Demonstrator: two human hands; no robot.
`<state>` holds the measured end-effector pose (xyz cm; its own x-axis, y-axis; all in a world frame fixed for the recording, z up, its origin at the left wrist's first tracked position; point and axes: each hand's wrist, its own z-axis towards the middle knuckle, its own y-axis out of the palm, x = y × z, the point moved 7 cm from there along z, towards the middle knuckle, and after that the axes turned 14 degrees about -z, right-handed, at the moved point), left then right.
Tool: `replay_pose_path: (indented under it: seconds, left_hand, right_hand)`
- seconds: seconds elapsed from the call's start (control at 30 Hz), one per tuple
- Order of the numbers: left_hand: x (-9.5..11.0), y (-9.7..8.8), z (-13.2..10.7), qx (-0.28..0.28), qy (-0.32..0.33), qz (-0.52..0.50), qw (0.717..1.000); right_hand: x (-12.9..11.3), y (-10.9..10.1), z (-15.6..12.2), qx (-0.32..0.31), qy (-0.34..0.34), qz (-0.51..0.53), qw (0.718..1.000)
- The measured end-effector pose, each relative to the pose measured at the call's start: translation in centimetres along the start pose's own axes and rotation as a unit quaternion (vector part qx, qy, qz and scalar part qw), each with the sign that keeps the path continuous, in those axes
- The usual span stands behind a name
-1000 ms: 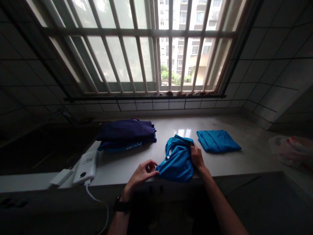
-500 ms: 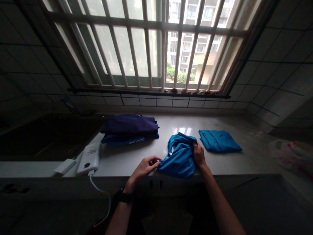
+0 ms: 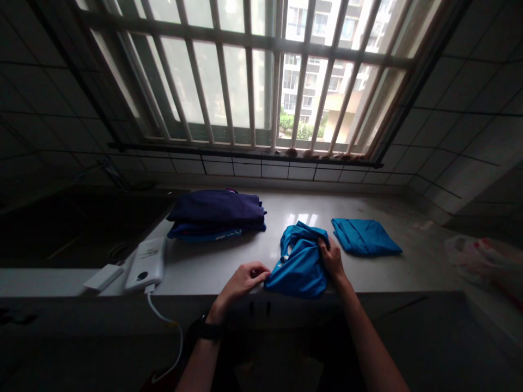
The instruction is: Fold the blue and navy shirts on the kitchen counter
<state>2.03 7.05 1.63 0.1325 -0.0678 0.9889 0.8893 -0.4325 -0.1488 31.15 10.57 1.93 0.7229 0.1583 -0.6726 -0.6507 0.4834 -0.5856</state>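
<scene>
A crumpled bright blue garment lies at the front of the white counter, its exact kind unclear in the bunched folds. My left hand pinches the garment's lower left corner between thumb and fingertips. On the opposite side my right hand grips the upper right edge, thumb over the cloth and the other fingers partly hidden. Just right of that hand lies a blue cloth folded flat. To the left, a stack of folded dark purple and blue clothes rests on the counter.
A white power bank with a cable stands near the counter's front edge, beside a small white box. Farther left is a dark sink with a faucet. A plastic bag lies at far right. A barred window rises behind the counter.
My right thumb has shifted slightly onto the cloth at the upper right edge. My left hand keeps its pinch on the corner, and the view has tilted a little.
</scene>
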Motion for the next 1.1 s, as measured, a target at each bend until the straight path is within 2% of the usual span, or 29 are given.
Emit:
replay_pose_path:
  seconds: [0.23,0.4,0.5,0.6,0.67,0.8,0.87,0.97,1.1]
  left_hand:
    - [-0.6,-0.1,0.1,0.001,-0.001,0.0,1.0]
    - [-1.0,-0.2,0.3,-0.002,0.009,0.015,1.0]
    - [-1.0,-0.4,0.4,0.028,0.013,0.03,0.999]
    - [-0.8,-0.6,0.3,0.058,0.014,0.012,0.998]
    - [-0.7,-0.6,0.1,0.069,0.015,0.001,0.998]
    - [-0.1,-0.3,-0.2,0.051,0.026,0.019,0.998]
    - [0.4,0.2,-0.3,0.02,0.042,0.011,0.999]
    - [0.7,0.3,-0.4,0.001,0.037,-0.02,0.999]
    - [0.0,0.0,-0.2,0.002,0.003,-0.076,0.997]
  right_hand:
    - [-0.9,0.0,-0.1,0.007,-0.05,-0.021,0.999]
    - [-0.4,0.9,-0.2,-0.016,-0.027,-0.07,0.997]
    - [-0.5,1.1,-0.3,-0.042,-0.007,-0.11,0.993]
    - [-1.6,1.0,-1.0,-0.1,-0.012,-0.099,0.99]
    - [-3.2,1.1,-2.0,-0.164,-0.042,-0.036,0.985]
    - [-7.6,1.1,-4.6,-0.314,-0.123,0.14,0.931]
    - [-9.0,0.2,-4.7,-0.303,-0.115,0.163,0.932]
    - [-10.1,-2.5,-3.4,-0.205,-0.077,0.149,0.964]
    - [-11.5,-5.8,-1.3,-0.182,-0.098,0.125,0.97]
